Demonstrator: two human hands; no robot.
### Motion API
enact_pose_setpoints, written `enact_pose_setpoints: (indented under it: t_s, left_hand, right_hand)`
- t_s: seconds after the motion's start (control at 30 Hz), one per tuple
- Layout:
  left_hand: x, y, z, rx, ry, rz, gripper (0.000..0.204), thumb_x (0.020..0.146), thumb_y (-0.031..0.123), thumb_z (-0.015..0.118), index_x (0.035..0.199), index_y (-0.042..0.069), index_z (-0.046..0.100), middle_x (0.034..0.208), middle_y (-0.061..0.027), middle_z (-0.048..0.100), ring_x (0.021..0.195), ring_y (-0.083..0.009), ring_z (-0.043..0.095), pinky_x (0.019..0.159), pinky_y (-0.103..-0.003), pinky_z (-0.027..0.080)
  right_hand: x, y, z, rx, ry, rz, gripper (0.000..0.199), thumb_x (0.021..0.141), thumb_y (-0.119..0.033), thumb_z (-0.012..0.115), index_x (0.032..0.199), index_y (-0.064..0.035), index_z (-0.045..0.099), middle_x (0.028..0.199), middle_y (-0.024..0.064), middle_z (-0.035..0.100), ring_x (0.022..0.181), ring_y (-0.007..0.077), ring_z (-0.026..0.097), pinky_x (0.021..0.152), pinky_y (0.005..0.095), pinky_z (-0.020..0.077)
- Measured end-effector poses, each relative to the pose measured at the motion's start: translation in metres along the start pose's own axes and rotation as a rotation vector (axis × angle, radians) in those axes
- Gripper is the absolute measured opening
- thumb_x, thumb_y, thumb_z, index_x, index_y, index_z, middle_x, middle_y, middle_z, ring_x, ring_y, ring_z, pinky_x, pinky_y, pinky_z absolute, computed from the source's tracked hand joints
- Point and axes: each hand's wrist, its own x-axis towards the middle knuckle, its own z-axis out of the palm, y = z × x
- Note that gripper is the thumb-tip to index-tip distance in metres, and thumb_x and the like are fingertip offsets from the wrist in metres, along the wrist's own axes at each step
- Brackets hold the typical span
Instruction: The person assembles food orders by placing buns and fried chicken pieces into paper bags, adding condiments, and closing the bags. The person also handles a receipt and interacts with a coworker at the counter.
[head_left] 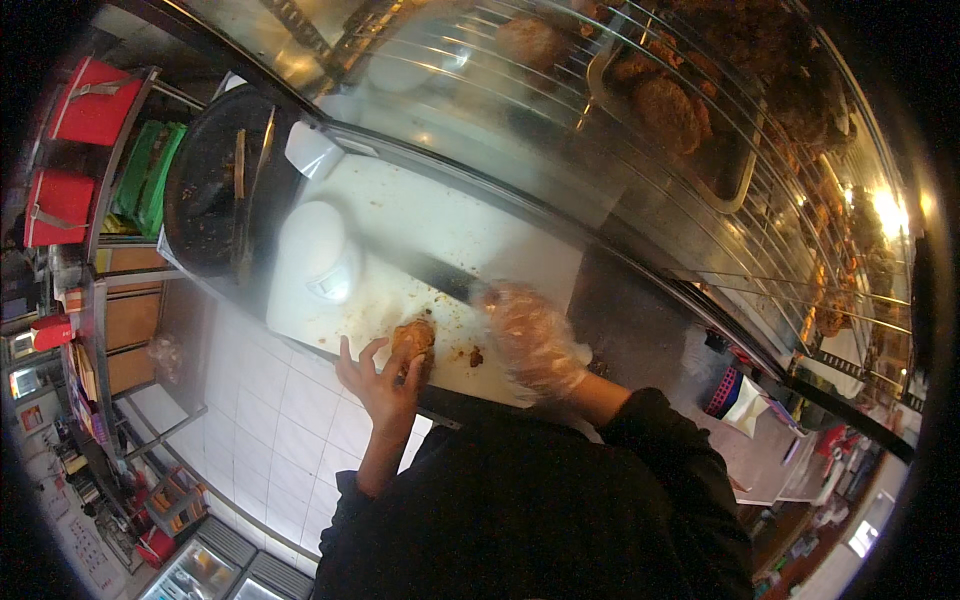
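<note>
A piece of browned fried meat, seemingly chicken (413,341), lies near the front edge of a white cutting board (500,385). My left hand (385,385), bare, holds it with thumb and forefinger while the other fingers stick out. In a clear plastic glove, my right hand (530,335) is closed and smeared by motion above the board. From it a dark, broad knife blade (442,274) points left, past the far side of the meat; its handle is hidden in the glove. Crumbs and a small dark scrap (475,357) lie between the hands.
A white rounded appliance, perhaps a scale (315,250), stands at the board's left. Beyond is a glass display case with wire racks and a metal tray (735,195) of browned meat. A round black pan (205,190) with tongs is far left, near green bags (150,180).
</note>
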Motion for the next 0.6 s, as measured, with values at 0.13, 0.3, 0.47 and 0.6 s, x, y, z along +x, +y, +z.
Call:
enact_pose_setpoints:
  t_s: [0.13, 0.3, 0.47, 0.6]
  left_hand:
    - [0.0, -0.003, -0.001, -0.016, 0.001, 0.022, 0.026, 0.065, 0.024, 0.074, 0.09, 0.02, 0.068, 0.109, -0.0008, 0.047, 0.124, -0.0373, 0.023, 0.098, -0.057, 0.018]
    - [0.0, -0.003, -0.002, -0.023, -0.011, 0.001, 0.027, 0.064, 0.023, 0.074, 0.09, 0.021, 0.068, 0.109, -0.0011, 0.047, 0.124, -0.0373, 0.023, 0.098, -0.059, 0.016]
    - [-0.001, -0.003, 0.0, -0.051, 0.006, -0.011, 0.029, 0.063, 0.022, 0.075, 0.091, 0.022, 0.067, 0.11, -0.0012, 0.046, 0.125, -0.0369, 0.023, 0.099, -0.061, 0.015]
    - [0.0, -0.003, 0.0, -0.044, -0.002, -0.017, 0.03, 0.062, 0.023, 0.076, 0.091, 0.022, 0.067, 0.109, -0.0008, 0.047, 0.125, -0.0368, 0.023, 0.099, -0.06, 0.015]
  right_hand:
    - [0.031, -0.019, 0.008, 0.241, 0.055, -0.499, 0.032, 0.078, -0.012, 0.05, 0.11, -0.0043, 0.051, 0.106, 0.0151, 0.053, 0.101, 0.0286, 0.051, 0.09, 0.0377, 0.0391]
    - [0.051, 0.023, 0.097, 0.274, -0.103, -0.535, 0.041, 0.077, -0.016, 0.053, 0.117, -0.0085, 0.05, 0.106, 0.0146, 0.053, 0.101, 0.0285, 0.05, 0.091, 0.0405, 0.0378]
    - [0.069, 0.015, 0.077, 0.098, -0.156, -0.641, 0.032, 0.076, -0.018, 0.055, 0.105, -0.0049, 0.055, 0.1, 0.0173, 0.056, 0.097, 0.0305, 0.054, 0.089, 0.0397, 0.0395]
    - [0.077, 0.02, 0.098, 0.293, -0.204, -0.48, 0.03, 0.078, -0.021, 0.054, 0.102, -0.004, 0.056, 0.102, 0.0169, 0.056, 0.098, 0.0311, 0.053, 0.09, 0.04, 0.0389]
